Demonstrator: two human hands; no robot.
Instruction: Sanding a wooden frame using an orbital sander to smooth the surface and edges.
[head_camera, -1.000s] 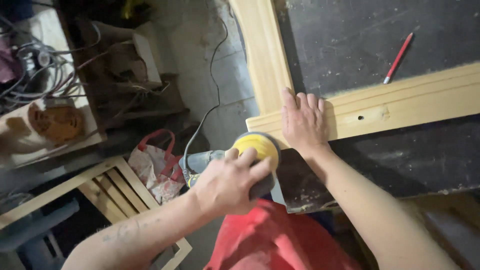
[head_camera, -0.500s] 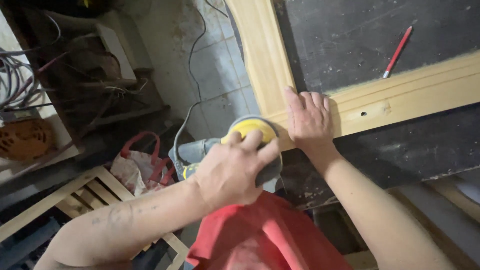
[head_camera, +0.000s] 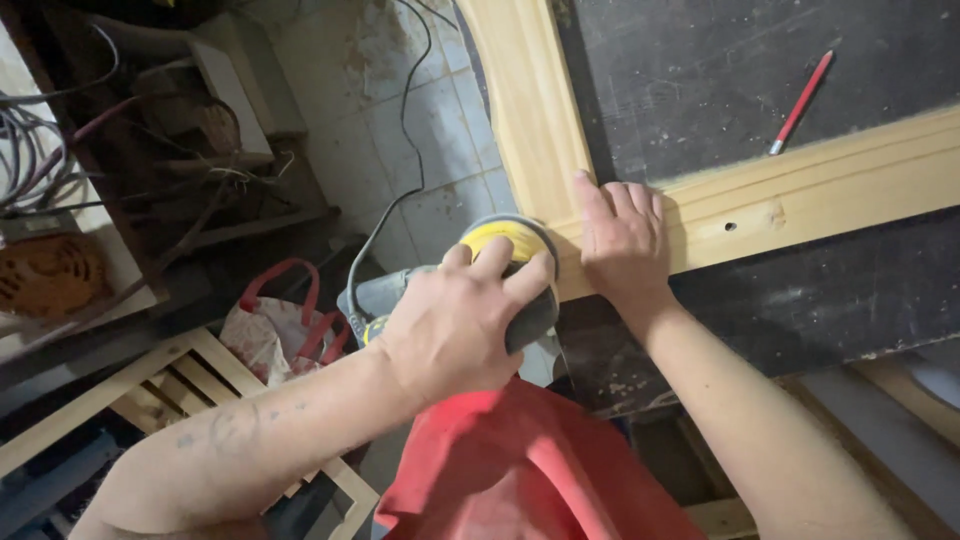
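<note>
Dark, dusty board forms the workbench (head_camera: 720, 80), and a pale wooden frame (head_camera: 850, 180) lies on it, one rail running up and away, the other stretching off to the right from their shared corner. At that corner sits a sander (head_camera: 500, 262) with a yellow top; its grey body and black cord (head_camera: 410, 130) trail leftward away from the frame, so its long axis seems to follow the right-going rail, though the hand hides much of it. Clasped over the sander's top is the left hand (head_camera: 455, 325). Just right of the sander, the right hand (head_camera: 622, 240) presses flat on the frame, fingers spread. A red pencil (head_camera: 800, 102) lies beyond the frame's right rail.
</note>
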